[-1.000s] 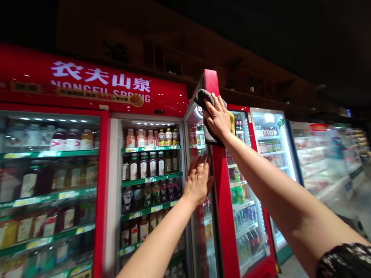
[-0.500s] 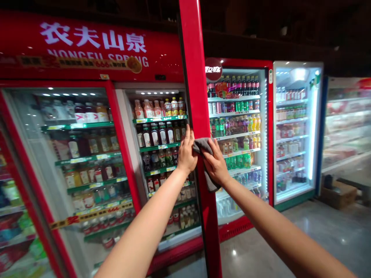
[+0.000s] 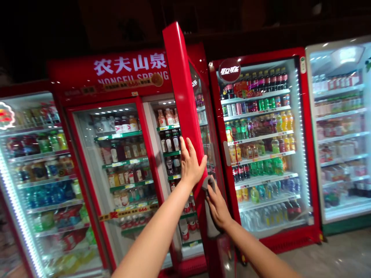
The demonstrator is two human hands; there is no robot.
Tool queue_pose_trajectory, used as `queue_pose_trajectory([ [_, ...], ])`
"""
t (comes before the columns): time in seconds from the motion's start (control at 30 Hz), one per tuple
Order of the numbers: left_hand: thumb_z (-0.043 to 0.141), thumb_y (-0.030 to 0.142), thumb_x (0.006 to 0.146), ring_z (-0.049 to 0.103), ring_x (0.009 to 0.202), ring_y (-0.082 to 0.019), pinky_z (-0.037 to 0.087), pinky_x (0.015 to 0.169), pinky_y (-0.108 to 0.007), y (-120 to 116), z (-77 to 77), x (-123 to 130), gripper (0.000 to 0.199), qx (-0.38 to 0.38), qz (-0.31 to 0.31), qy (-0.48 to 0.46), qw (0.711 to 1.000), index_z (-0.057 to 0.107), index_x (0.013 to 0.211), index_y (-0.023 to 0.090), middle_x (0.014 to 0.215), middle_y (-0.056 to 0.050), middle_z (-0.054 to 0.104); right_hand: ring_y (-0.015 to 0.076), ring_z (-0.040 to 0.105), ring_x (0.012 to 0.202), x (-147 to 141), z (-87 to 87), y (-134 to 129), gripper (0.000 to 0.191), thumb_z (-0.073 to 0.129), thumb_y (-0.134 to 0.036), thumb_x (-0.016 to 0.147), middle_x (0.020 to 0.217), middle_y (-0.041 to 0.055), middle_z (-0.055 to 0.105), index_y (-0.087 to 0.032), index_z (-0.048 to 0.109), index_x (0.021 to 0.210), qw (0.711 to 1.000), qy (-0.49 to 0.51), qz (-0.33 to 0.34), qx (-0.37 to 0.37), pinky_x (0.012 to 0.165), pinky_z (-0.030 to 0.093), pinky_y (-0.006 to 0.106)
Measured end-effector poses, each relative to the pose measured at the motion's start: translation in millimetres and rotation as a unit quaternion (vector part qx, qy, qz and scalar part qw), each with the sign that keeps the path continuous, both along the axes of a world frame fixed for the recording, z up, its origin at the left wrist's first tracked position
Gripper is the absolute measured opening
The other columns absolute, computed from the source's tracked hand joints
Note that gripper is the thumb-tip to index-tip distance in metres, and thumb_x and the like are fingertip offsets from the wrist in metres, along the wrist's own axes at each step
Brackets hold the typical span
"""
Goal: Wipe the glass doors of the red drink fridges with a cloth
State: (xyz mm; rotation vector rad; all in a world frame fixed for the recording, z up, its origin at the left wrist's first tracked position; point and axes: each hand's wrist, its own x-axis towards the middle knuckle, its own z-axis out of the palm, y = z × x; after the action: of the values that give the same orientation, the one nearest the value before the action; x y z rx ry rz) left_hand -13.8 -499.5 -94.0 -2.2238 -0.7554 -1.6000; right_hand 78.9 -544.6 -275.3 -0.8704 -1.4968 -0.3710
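Note:
A red door frame (image 3: 184, 92) of an opened drinks fridge stands edge-on in front of me. Against its left side rests my left hand (image 3: 191, 165), fingers stretched and spread, with the thumb across the frame's edge. My right hand (image 3: 219, 208) is lower, on the other side, with its fingers closed round a grey cloth (image 3: 212, 228). The cloth lies against the red frame and hangs down below the fingers. Part of it is hidden behind that hand.
Behind the door stands a red fridge (image 3: 108, 90) with shelves of bottles. To the right is another red-framed fridge (image 3: 311, 154) of drinks, with a pale-framed fridge (image 3: 315, 135) beside it. A lit fridge (image 3: 52, 181) is at the left. Grey floor (image 3: 342, 255) shows at the lower right.
My right hand and the cloth have slid down the door frame. My left hand stays on the frame with its fingers more spread. The door's top end and glass side now show.

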Motion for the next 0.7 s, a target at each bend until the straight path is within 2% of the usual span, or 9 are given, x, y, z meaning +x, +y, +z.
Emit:
queue_pose_trajectory([
  [0.1, 0.055, 0.035, 0.094, 0.020, 0.153, -0.039, 0.039, 0.115, -0.056, 12.3, -1.1, -7.3, 0.094, -0.010, 0.051, -0.056, 0.997, -0.010, 0.161, 0.027, 0.170, -0.018, -0.005, 0.0230, 0.031, 0.148, -19.9, 29.2, 24.3, 0.070, 0.040, -0.015, 0.098, 0.165, 0.0005, 0.029, -0.041, 0.018, 0.160, 0.999, 0.022, 0.028, -0.004, 0.115, 0.044, 0.046],
  [0.17, 0.056, 0.033, 0.093, 0.027, 0.151, -0.039, 0.043, 0.113, -0.055, 25.4, -1.1, -17.4, 0.094, -0.018, 0.084, -0.083, 0.993, -0.008, 0.161, 0.027, 0.169, -0.019, 0.003, 0.0231, 0.032, 0.149, -31.0, 45.4, 41.9, 0.069, 0.038, -0.013, 0.097, 0.165, 0.0005, 0.030, -0.040, 0.023, 0.159, 0.999, 0.016, 0.045, 0.007, 0.116, 0.043, 0.047],
  [0.33, 0.056, 0.030, 0.091, 0.040, 0.145, -0.037, 0.049, 0.108, -0.051, 67.5, 0.5, -52.6, 0.091, -0.018, 0.153, -0.138, 0.978, -0.002, 0.161, 0.025, 0.166, -0.020, 0.020, 0.0248, 0.041, 0.146, -48.8, 69.1, 99.5, 0.070, 0.042, -0.009, 0.093, 0.161, 0.0055, 0.038, -0.039, 0.035, 0.155, 0.996, -0.032, 0.067, 0.055, 0.114, 0.045, 0.050],
  [0.47, 0.057, 0.025, 0.089, 0.040, 0.145, -0.038, 0.048, 0.107, -0.054, 115.4, 1.7, -85.8, 0.090, -0.015, 0.190, -0.156, 0.969, 0.003, 0.162, 0.026, 0.163, -0.021, 0.028, 0.0262, 0.048, 0.141, -47.5, 95.5, 159.2, 0.075, 0.041, -0.002, 0.084, 0.155, 0.0070, 0.046, -0.038, 0.046, 0.149, 0.994, -0.054, 0.011, 0.091, 0.108, 0.049, 0.054],
  [0.6, 0.051, 0.015, 0.089, 0.037, 0.147, -0.035, 0.049, 0.106, -0.051, 174.8, -3.2, -122.8, 0.091, 0.009, 0.196, -0.136, 0.971, -0.001, 0.162, 0.029, 0.163, -0.020, 0.029, 0.0287, 0.052, 0.136, -47.7, 145.9, 220.7, 0.072, 0.044, -0.003, 0.082, 0.154, 0.0089, 0.048, -0.033, 0.050, 0.147, 0.988, -0.068, -0.065, 0.125, 0.103, 0.051, 0.053],
  [0.7, 0.044, 0.012, 0.092, 0.036, 0.147, -0.034, 0.053, 0.102, -0.047, 215.3, -10.3, -147.6, 0.087, 0.032, 0.205, -0.101, 0.973, -0.005, 0.161, 0.031, 0.166, -0.020, 0.023, 0.0293, 0.054, 0.132, -62.1, 178.0, 265.7, 0.064, 0.047, -0.006, 0.086, 0.154, 0.0101, 0.048, -0.030, 0.053, 0.145, 0.980, -0.094, -0.106, 0.143, 0.101, 0.052, 0.050],
])
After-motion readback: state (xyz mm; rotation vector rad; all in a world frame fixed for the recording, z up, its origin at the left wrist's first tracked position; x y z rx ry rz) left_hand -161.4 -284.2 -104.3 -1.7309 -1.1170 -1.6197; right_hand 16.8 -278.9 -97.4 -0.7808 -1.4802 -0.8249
